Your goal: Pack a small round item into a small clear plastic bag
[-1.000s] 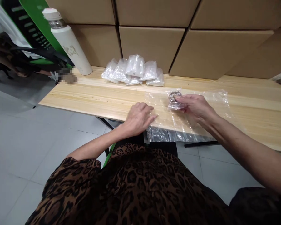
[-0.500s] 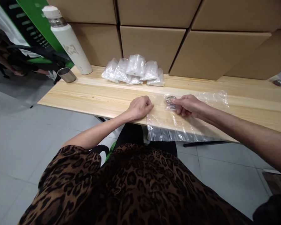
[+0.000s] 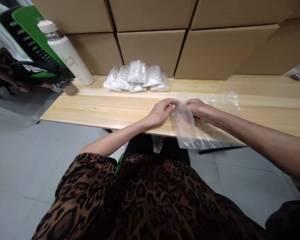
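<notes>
My left hand (image 3: 162, 111) and my right hand (image 3: 199, 110) both pinch the top edge of a clear plastic bag (image 3: 187, 128) that drapes over the front edge of the wooden table (image 3: 102, 106). The two hands are close together at the bag's mouth. The small packet of dark metal parts seen earlier is hidden behind my right hand or inside the bag. More clear plastic film (image 3: 222, 100) lies on the table behind my right hand.
A pile of several small filled clear bags (image 3: 137, 77) lies at the table's back edge. A white flask (image 3: 65, 53) stands at the back left. Cardboard boxes (image 3: 150, 46) line the wall behind. A green chair (image 3: 30, 36) is at left.
My left hand moved right from the flat film to the bag's edge. My right hand brought the small packet to the bag, and both hands now lift its mouth.
</notes>
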`<move>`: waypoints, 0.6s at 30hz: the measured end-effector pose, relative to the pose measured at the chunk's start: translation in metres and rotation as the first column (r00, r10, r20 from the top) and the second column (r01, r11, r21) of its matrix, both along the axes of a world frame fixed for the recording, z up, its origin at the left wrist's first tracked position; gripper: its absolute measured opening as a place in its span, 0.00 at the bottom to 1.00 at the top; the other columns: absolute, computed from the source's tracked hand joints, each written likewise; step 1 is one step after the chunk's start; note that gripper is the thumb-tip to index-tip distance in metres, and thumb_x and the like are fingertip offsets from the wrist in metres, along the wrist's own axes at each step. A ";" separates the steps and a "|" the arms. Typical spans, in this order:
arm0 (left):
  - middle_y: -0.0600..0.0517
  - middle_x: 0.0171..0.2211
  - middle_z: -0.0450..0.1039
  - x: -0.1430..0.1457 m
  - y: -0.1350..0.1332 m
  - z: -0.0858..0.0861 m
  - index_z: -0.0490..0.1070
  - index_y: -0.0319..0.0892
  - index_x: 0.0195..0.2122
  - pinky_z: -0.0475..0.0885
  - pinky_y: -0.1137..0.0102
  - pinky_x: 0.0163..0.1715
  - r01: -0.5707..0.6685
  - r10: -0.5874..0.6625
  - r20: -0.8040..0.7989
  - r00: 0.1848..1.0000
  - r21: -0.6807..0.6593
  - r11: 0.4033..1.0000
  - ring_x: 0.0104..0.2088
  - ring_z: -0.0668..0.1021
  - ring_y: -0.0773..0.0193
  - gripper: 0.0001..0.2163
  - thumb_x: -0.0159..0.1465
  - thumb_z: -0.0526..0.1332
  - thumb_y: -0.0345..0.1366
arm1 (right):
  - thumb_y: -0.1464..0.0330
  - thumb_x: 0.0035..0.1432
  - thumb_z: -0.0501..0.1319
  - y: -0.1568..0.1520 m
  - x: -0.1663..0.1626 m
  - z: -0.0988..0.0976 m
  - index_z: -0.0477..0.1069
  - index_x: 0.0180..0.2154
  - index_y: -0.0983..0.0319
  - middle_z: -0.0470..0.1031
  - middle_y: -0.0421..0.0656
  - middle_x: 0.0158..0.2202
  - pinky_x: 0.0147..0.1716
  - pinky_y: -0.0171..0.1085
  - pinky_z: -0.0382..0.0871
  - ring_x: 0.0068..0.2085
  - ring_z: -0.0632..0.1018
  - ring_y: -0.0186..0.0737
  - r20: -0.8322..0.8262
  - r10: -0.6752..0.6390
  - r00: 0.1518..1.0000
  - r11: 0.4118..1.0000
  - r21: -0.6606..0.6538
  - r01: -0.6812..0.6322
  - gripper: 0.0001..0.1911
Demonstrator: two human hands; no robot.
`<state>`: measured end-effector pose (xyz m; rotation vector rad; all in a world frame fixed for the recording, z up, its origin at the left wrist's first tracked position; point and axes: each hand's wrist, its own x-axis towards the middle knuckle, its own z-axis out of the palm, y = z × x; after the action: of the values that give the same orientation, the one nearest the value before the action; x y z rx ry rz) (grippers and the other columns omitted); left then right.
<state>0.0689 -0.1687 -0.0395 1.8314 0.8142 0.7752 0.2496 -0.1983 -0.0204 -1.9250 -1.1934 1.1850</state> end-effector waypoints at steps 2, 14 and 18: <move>0.45 0.51 0.77 0.003 0.005 -0.001 0.79 0.42 0.50 0.72 0.55 0.63 0.051 -0.030 -0.136 0.990 0.156 0.986 0.56 0.77 0.55 0.11 0.71 0.58 0.34 | 0.63 0.52 0.79 0.003 0.008 -0.003 0.67 0.23 0.58 0.60 0.36 0.14 0.15 0.33 0.49 0.15 0.60 0.30 -0.042 0.024 0.999 0.999 0.029 -0.023 0.21; 0.41 0.54 0.70 0.016 -0.006 0.007 0.77 0.41 0.49 0.74 0.52 0.58 0.088 0.038 -0.365 0.930 0.323 0.942 0.52 0.75 0.51 0.14 0.74 0.55 0.40 | 0.65 0.68 0.63 -0.026 0.023 0.036 0.77 0.44 0.60 0.80 0.47 0.41 0.47 0.48 0.74 0.43 0.79 0.48 0.318 0.135 0.938 0.815 0.502 -0.288 0.07; 0.44 0.53 0.70 0.008 -0.001 -0.003 0.74 0.42 0.50 0.72 0.56 0.62 -0.032 0.096 -0.247 0.964 0.254 0.967 0.52 0.75 0.57 0.11 0.72 0.53 0.32 | 0.61 0.71 0.58 -0.024 0.003 0.015 0.72 0.37 0.59 0.78 0.50 0.39 0.54 0.52 0.71 0.45 0.78 0.53 0.457 0.266 0.849 0.810 0.371 -0.454 0.11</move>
<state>0.0773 -0.1701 -0.0429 2.1710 0.9826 0.7137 0.2525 -0.2228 -0.0053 -1.6251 -1.9377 0.5962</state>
